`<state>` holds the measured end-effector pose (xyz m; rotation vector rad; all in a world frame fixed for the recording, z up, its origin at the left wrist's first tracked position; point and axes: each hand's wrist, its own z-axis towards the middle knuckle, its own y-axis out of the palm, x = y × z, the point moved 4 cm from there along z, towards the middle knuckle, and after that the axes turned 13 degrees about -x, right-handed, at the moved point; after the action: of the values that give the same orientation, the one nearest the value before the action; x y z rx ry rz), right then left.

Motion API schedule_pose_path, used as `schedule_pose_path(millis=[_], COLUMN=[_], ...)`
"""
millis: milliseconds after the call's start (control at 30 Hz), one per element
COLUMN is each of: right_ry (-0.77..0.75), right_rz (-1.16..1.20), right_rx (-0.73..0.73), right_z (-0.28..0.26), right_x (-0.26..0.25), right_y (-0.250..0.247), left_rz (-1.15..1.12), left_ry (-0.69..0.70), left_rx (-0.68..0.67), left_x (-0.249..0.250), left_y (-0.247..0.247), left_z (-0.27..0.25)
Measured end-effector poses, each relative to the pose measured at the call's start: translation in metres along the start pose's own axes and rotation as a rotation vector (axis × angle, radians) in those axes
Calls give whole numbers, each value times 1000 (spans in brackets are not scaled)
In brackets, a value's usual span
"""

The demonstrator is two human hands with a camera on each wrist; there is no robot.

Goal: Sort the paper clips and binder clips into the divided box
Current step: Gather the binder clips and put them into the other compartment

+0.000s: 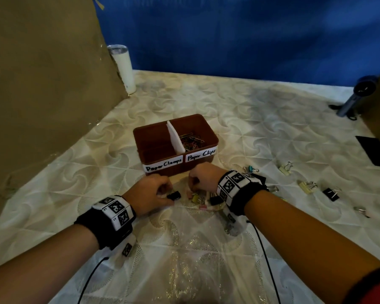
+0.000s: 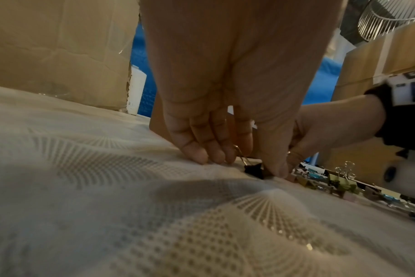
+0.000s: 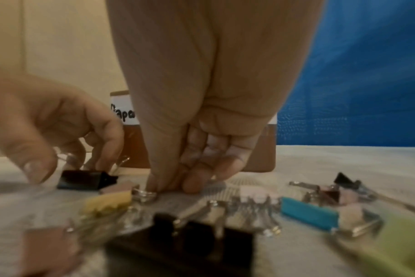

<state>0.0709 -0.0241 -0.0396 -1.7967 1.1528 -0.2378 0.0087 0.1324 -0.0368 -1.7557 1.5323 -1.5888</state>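
The brown divided box (image 1: 208, 130) stands mid-table, labelled "Paper Clamps" on the left and "Paper Clips" on the right. Coloured paper clips (image 1: 191, 140) lie in the right compartment; the left one looks dark. Just in front of the box, my left hand (image 1: 166, 194) pinches a black binder clip (image 1: 174, 195) (image 2: 254, 170) on the cloth between thumb and fingers. My right hand (image 1: 193, 189) (image 3: 173, 187) has its fingers curled down into a pile of binder clips (image 1: 199, 199). Its thumb tip touches the silver handle (image 3: 145, 195) of a yellow clip (image 3: 109, 202). Whether it holds anything is unclear.
More binder clips lie scattered at the right (image 1: 286, 168) (image 1: 307, 185) (image 1: 332, 194). A cardboard sheet (image 1: 42, 84) walls the left side, with a white tumbler (image 1: 123, 69) beside it. A handheld fan (image 1: 358, 95) and a flat black object (image 1: 375, 152) sit at the far right.
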Motion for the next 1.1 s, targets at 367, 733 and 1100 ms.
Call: schedule_pose_path(millis=[367, 733, 1100], right_ry=[-15, 15, -83], right_rz=[10, -58, 190], right_rx=[-18, -3, 110], right_z=[0, 1, -45], right_x=[0, 6, 11], right_y=[-4, -2, -47], left_rz=[76, 28, 77], left_ry=[-99, -136, -103], left_rx=[-15, -29, -40], left_x=[1, 3, 5], left_y=[-1, -6, -3], left_z=[2, 0, 3])
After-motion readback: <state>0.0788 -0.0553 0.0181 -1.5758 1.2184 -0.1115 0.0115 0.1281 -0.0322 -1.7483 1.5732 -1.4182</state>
